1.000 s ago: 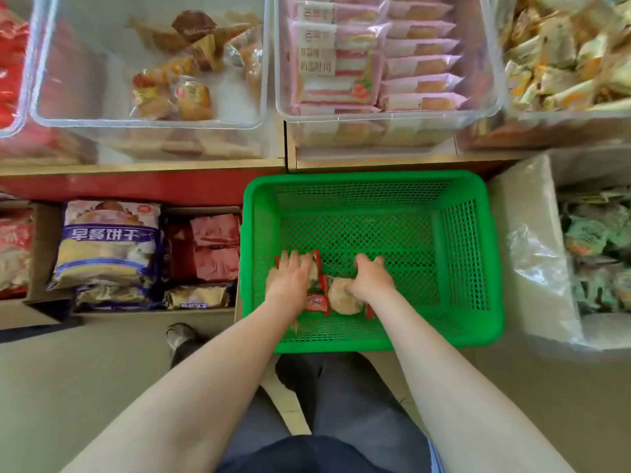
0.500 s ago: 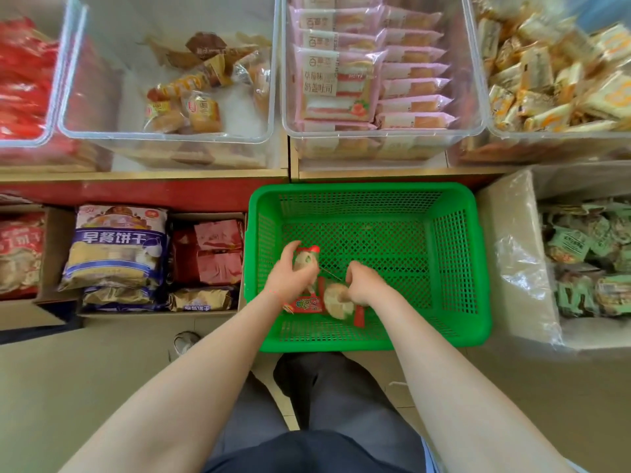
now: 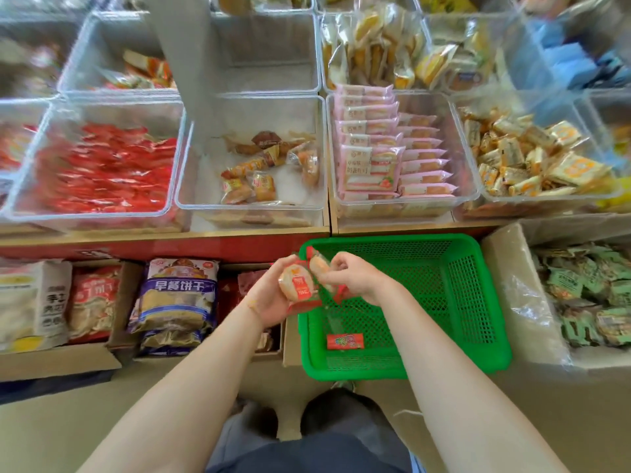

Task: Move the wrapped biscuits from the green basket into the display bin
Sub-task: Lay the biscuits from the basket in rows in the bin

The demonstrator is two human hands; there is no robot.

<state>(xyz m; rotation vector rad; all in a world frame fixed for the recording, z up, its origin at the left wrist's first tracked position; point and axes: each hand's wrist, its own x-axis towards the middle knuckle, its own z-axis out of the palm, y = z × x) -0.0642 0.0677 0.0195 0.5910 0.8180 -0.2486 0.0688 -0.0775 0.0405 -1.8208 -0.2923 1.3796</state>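
My left hand (image 3: 269, 302) holds a round wrapped biscuit (image 3: 296, 280) with a red-trimmed clear wrapper, lifted above the left rim of the green basket (image 3: 478, 302). My right hand (image 3: 355, 276) pinches a second wrapped biscuit (image 3: 319, 264) right beside it, the two packets touching. One small red packet (image 3: 345, 341) lies on the basket floor. A clear display bin (image 3: 191, 186) straight ahead on the shelf holds several similar wrapped biscuits (image 3: 259, 182) and has bare floor showing.
Clear bins flank it: red packets (image 3: 102, 172) on the left, pink packs (image 3: 386, 155) and yellow snacks (image 3: 532, 158) on the right. Below the shelf stand cartons with bagged biscuits (image 3: 177, 302). A lined box of green packets (image 3: 587, 295) sits right of the basket.
Both hands have risen out of the basket with the wrapped biscuits, moving up and left toward the shelf. My view has tilted up, showing more bins. One red packet stays on the basket floor.
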